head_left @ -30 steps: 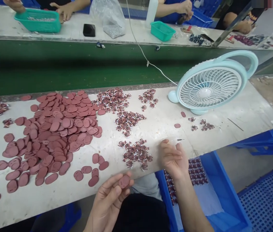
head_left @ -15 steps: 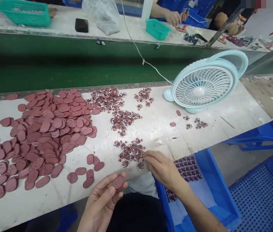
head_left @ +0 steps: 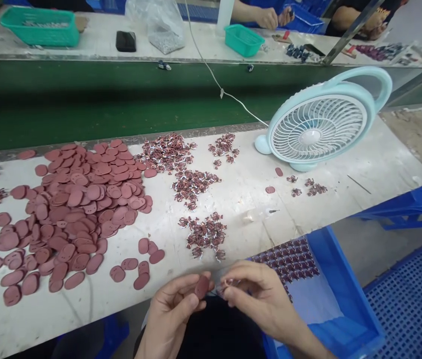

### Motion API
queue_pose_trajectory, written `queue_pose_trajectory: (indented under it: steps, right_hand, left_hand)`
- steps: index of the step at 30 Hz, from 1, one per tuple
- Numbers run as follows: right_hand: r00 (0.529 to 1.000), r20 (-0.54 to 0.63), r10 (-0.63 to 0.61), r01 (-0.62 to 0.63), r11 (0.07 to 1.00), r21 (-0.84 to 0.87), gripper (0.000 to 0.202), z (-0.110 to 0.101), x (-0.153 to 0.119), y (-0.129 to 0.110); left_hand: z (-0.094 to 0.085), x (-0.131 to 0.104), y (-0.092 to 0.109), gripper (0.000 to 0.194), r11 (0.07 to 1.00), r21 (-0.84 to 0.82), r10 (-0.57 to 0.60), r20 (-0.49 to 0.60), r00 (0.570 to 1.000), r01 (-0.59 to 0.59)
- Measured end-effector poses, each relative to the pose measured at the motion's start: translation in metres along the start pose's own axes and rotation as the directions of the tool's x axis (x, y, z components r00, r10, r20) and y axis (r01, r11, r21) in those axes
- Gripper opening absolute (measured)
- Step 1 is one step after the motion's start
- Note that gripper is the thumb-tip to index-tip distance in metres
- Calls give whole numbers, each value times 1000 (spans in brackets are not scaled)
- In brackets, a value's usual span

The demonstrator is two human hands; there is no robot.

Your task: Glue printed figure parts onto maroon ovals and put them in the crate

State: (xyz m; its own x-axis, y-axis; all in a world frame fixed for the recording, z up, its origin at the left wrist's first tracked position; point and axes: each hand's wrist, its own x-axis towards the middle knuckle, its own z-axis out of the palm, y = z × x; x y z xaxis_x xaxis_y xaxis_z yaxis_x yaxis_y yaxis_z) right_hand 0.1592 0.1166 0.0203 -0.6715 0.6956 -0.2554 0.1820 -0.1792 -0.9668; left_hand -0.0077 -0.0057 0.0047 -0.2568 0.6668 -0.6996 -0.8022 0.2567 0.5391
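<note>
Much of our view is cut off low down: both wrists run out of the bottom edge, and the small piece [head_left: 229,285] pinched in the right hand [head_left: 258,296] is too tiny and blurred for us to tell its shape — only reddish and white flecks show. The left hand [head_left: 171,311] is closed on a flat maroon oval tag [head_left: 201,286], thumb and fingertips gripping it upright just off the near edge of the white table [head_left: 345,199], close beside the right hand's piece. Whether the two pieces touch, we cannot tell.

On the table lies a broad heap of maroon ovals [head_left: 80,209], smooth and matte, with small clusters of little printed pieces [head_left: 205,234] just beyond our hands. A pale blue round fan [head_left: 317,129] with a ribbed grille stands further right, its white cord [head_left: 214,80] crossing the green belt [head_left: 84,99]. A blue plastic crate [head_left: 338,289] sits below the table edge, partly hidden by the right forearm. Other people's hands work at the far bench — mostly cropped.
</note>
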Motion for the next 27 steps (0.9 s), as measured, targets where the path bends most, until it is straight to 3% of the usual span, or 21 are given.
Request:
queue_pose_trajectory:
  steps: [4,9,13,23,27]
  right_hand:
    - [997,48,67,-70,996,48,9,18,1,-5]
    - [993,50,108,-107,994,-14,12,18,4,-8]
    - [993,14,116,-116,993,18,10,22,5,-9]
    - [997,-51,53,-47,992,119,8,30,3,4]
    - [993,-52,107,-91,965,244,15,36,10,7]
  left_hand:
    - [-4,2,-5,31,999,26,44,102,994,-47]
    - [-9,6,-11,23,998,8,66,166,984,-69]
    - [-13,9,-14,15,986,89,117,211,971,-138]
    - [-12,10,-14,15,957,178,210,116,971,-229]
    - [-11,12,-15,16,939,200,270,83,959,-281]
